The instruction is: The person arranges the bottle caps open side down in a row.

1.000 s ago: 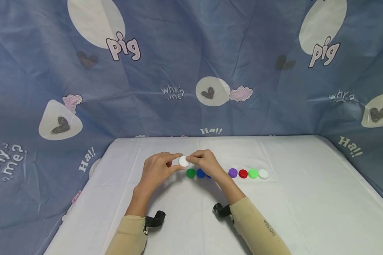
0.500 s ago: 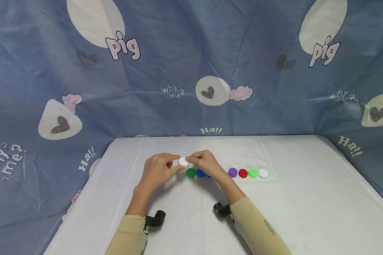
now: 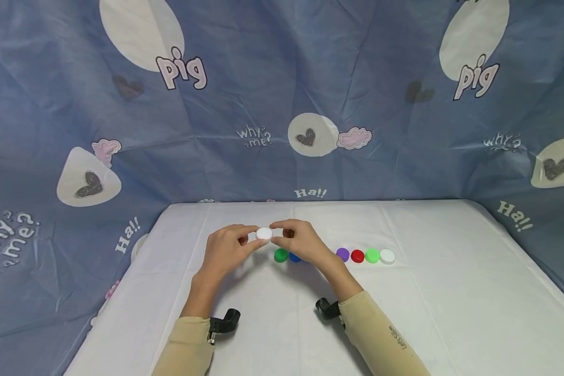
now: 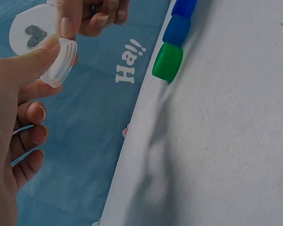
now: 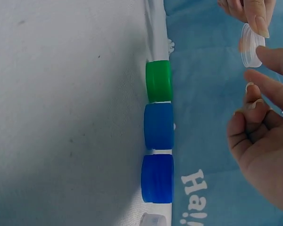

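A white bottle cap (image 3: 264,234) is held up off the table by my left hand (image 3: 225,248), whose thumb and index finger pinch it. In the left wrist view the cap (image 4: 61,66) looks tilted on edge. My right hand (image 3: 303,240) is at the cap's right edge, its thumb and index finger spread apart. In the right wrist view the thumb overlaps the rim; whether it touches cannot be told. Below the hands, a row of caps begins with a green cap (image 3: 280,255), a blue cap (image 3: 294,257) and a darker blue cap (image 5: 158,179).
Past my right wrist the row continues with a purple cap (image 3: 342,254), a red cap (image 3: 357,256), a light green cap (image 3: 372,255) and another white cap (image 3: 387,256). A white cloth covers the table (image 3: 451,313). Behind hangs a blue printed curtain (image 3: 282,78).
My left hand and the white cap have shifted slightly left. The right thumb and index finger, earlier pinching the cap's edge, have parted.
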Motion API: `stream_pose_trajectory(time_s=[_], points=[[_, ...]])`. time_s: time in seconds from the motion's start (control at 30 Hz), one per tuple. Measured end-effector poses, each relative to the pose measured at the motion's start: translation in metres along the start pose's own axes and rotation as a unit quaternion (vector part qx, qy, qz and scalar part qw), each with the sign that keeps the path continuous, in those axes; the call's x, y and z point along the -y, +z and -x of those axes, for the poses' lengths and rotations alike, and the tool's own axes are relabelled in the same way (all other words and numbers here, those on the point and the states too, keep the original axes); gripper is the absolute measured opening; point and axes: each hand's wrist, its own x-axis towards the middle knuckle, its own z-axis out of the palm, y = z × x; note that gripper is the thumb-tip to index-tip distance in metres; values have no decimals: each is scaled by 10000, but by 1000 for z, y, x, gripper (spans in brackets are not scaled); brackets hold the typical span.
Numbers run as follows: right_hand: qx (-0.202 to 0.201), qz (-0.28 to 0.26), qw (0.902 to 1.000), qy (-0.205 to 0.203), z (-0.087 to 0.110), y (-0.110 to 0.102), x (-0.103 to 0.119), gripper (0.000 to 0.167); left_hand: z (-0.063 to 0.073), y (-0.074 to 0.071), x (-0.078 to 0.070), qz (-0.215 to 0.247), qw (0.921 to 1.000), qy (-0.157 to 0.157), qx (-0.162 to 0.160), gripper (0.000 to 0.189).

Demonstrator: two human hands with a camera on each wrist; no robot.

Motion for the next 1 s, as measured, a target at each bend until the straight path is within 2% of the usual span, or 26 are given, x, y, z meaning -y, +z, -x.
stream_pose_trajectory(time_s=[0.27,0.57,1.0], points=[[47,157,9997,-189,0,1,-2,32,2,0,-1,94,9997,-95,208,36],[50,122,9998,-153,0,0,2,30,2,-2,-2,155,9992,-172,312,37],[95,351,9991,-221,-2,11,-6,28,2,-2,1,-128,9973,-69,722,37]])
